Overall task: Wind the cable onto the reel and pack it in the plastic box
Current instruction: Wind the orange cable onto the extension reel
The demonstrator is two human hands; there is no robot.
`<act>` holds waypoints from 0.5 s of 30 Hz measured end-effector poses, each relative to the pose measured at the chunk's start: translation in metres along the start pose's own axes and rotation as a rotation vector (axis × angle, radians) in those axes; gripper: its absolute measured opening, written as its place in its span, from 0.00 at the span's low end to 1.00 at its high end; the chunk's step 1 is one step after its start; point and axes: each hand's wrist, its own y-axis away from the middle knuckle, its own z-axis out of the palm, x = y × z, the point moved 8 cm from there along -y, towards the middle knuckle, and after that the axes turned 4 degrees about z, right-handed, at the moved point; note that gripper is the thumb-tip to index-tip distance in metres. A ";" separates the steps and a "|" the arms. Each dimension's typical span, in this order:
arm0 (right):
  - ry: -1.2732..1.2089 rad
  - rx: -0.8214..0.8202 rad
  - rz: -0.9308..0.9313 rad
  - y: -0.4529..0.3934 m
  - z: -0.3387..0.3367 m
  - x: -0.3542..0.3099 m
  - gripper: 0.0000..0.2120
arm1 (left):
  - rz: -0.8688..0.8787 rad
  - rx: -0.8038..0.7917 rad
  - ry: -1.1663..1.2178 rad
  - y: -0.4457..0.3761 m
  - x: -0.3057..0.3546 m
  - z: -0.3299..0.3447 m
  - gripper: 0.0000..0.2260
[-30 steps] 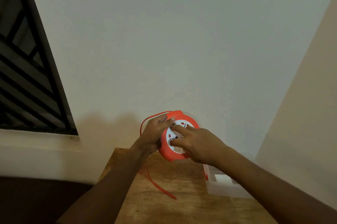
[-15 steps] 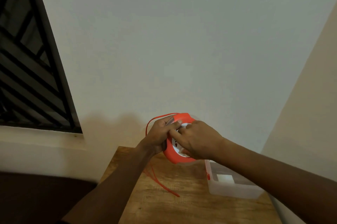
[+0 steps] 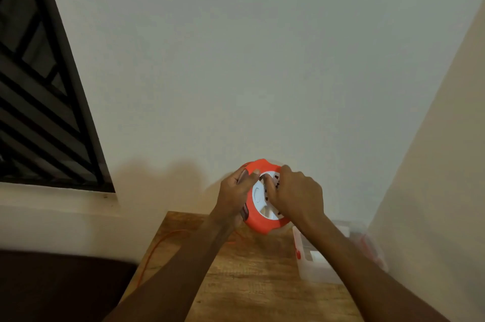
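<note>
An orange cable reel point(image 3: 258, 223) with a white socket face is held up above the wooden table point(image 3: 252, 282). My left hand point(image 3: 233, 194) grips its left rim. My right hand point(image 3: 295, 197) lies over the white face with the fingers curled into it. A thin orange cable point(image 3: 154, 248) trails from under the reel across the table's left edge, blurred. The clear plastic box point(image 3: 315, 266) stands at the table's right, partly hidden by my right forearm.
A white wall rises just behind the table, and a beige wall closes in on the right. A window with a dark grille point(image 3: 39, 101) sits at the left above a ledge. Dark floor lies left of the table.
My right hand has turned on the white face, from fingers pointing left to curled at its top. The cable loop above the left hand is gone and the loose cable has shifted left.
</note>
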 end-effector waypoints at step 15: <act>0.334 -0.299 -0.774 0.040 -0.011 -0.048 0.19 | -0.021 -0.120 -0.039 -0.011 0.016 -0.001 0.15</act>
